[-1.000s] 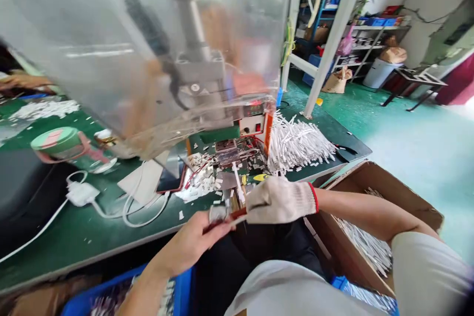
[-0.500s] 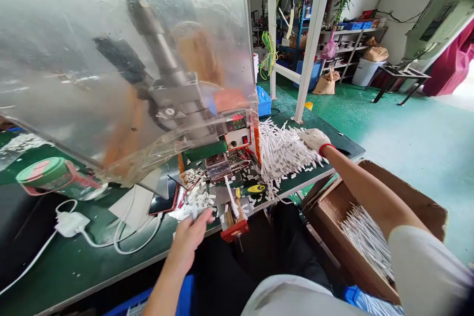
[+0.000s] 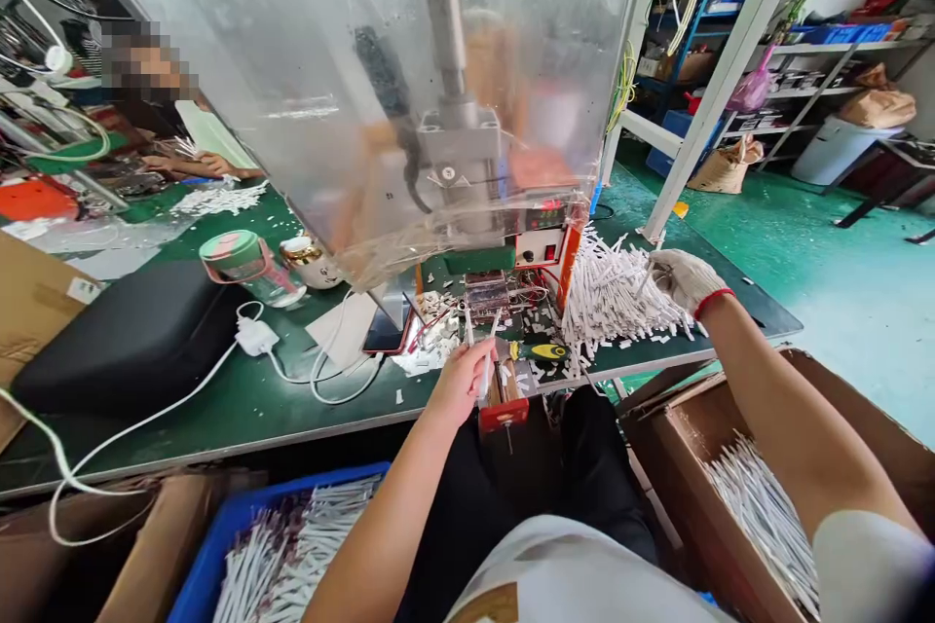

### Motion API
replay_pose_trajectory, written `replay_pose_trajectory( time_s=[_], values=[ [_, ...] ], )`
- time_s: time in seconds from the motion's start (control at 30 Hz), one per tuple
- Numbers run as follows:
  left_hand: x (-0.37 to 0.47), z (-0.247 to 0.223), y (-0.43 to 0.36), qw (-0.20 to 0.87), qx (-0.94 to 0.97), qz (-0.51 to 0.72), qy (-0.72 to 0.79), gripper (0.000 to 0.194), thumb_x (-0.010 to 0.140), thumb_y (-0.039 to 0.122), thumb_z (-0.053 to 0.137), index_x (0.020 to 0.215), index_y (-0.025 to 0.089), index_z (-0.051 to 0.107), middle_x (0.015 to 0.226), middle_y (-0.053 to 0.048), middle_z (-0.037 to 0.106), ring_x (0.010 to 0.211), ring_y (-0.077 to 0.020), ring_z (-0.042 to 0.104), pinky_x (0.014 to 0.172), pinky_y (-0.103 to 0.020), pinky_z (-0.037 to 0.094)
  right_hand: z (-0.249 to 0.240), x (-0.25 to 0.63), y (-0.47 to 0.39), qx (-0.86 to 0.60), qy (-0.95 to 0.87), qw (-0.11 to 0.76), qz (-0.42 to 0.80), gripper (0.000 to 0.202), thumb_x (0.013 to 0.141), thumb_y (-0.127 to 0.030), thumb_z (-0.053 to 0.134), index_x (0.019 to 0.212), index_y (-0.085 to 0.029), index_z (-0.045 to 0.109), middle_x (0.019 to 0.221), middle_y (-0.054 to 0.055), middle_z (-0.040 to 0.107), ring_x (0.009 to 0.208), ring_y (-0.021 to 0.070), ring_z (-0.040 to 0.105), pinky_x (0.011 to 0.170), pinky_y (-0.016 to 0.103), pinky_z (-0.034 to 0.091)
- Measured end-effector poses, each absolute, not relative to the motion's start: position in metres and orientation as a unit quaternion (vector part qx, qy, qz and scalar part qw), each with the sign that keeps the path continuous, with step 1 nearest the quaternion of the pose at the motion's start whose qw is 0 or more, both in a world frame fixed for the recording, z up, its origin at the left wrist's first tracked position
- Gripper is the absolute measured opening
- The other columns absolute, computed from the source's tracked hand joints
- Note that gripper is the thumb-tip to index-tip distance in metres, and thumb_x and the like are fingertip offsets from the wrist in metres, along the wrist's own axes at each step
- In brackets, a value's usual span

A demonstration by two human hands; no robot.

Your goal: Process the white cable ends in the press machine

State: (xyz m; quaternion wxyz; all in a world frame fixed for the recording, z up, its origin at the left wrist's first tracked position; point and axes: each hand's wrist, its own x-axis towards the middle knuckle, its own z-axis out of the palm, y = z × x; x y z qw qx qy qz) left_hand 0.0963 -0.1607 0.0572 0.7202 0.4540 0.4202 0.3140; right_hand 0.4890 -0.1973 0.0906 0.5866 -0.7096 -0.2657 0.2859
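My bare left hand (image 3: 462, 384) is closed in a pinch around a thin white strip (image 3: 486, 372), beside a small fixture with a red front block (image 3: 504, 415). Above the fixture sits a metal block (image 3: 487, 296) at the foot of the machine, with another white strip lying against it. My right hand (image 3: 687, 280), in a white knit glove with a red cuff, is at the right edge of a heap of white strips (image 3: 614, 297). Its fingers are curled together, and a slim white piece shows at the fingertips. A yellow-and-black handled tool (image 3: 547, 351) rests right of the fixture.
A cloudy plastic shield (image 3: 307, 97) hangs before the machine. On the left are a phone (image 3: 387, 326), a white cable, a jar (image 3: 241, 263) and a black case (image 3: 131, 331). A blue bin (image 3: 197, 569) and a carton (image 3: 679, 448) hold white strips. Another person works far left.
The view has swung left. My left hand has moved right to the fixture and now has a white strip in its fingers. My gloved right hand remains at the heap, fingers more curled.
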Motion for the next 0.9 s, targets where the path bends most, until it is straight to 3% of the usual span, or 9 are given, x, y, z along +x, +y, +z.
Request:
replay_pose_trajectory(
  time_s=[0.17,0.33,0.43,0.57,0.7,0.9],
  values=[
    [0.062,0.071,-0.177,0.753,0.401,0.327,0.407,0.038,0.071,0.046,0.08,0.06,0.018,0.057,0.042,0.013,0.024,0.038,-0.0029,0.021,0.039,-0.017,0.018,0.109,0.436,-0.233,-0.608,-0.292,0.613,0.412,0.03,0.076,-0.033,0.081,0.086,-0.018,0.057,0.079,0.004,0.07,0.049,0.0063,0.055,0.04,0.016,0.039],
    [0.036,0.075,-0.191,0.748,0.37,0.353,0.423,0.038,0.069,0.045,0.084,0.06,0.016,0.061,0.042,0.012,0.027,0.039,-0.0024,0.022,0.039,-0.016,0.019,0.112,0.346,-0.26,-0.56,-0.347,0.533,0.531,0.037,0.081,-0.05,0.075,0.085,-0.019,0.055,0.063,0.0,0.068,0.033,0.0045,0.043,0.029,0.015,0.027],
    [0.029,0.071,-0.198,0.739,0.375,0.366,0.424,0.039,0.07,0.047,0.083,0.06,0.016,0.062,0.041,0.011,0.027,0.039,-0.0027,0.023,0.039,-0.017,0.018,0.1,0.302,-0.251,-0.536,-0.359,0.487,0.589,0.038,0.084,-0.053,0.071,0.086,-0.019,0.054,0.058,-0.001,0.066,0.03,0.0053,0.041,0.028,0.016,0.025],
    [0.019,0.062,-0.205,0.725,0.389,0.379,0.425,0.041,0.074,0.05,0.08,0.061,0.015,0.064,0.041,0.011,0.028,0.039,-0.0033,0.024,0.04,-0.018,0.016,0.077,0.259,-0.218,-0.522,-0.336,0.478,0.621,0.038,0.082,-0.052,0.07,0.081,-0.02,0.05,0.063,0.001,0.069,0.031,0.0058,0.043,0.028,0.017,0.027],
    [0.005,0.054,-0.209,0.712,0.386,0.388,0.441,0.042,0.076,0.051,0.078,0.062,0.015,0.062,0.041,0.01,0.031,0.04,-0.0033,0.025,0.041,-0.019,0.015,0.058,0.235,-0.194,-0.549,-0.304,0.495,0.601,0.032,0.082,-0.046,0.067,0.076,-0.021,0.047,0.056,-0.001,0.064,0.03,0.0068,0.042,0.028,0.019,0.027],
    [-0.009,0.048,-0.212,0.695,0.389,0.384,0.467,0.042,0.075,0.052,0.077,0.062,0.015,0.061,0.047,0.002,0.053,0.04,-0.0064,0.041,0.039,-0.019,0.015,0.04,0.228,-0.18,-0.572,-0.279,0.492,0.594,0.024,0.084,-0.039,0.063,0.078,-0.021,0.048,0.056,0.0,0.064,0.031,0.0094,0.046,0.029,0.02,0.03]
  ],
)
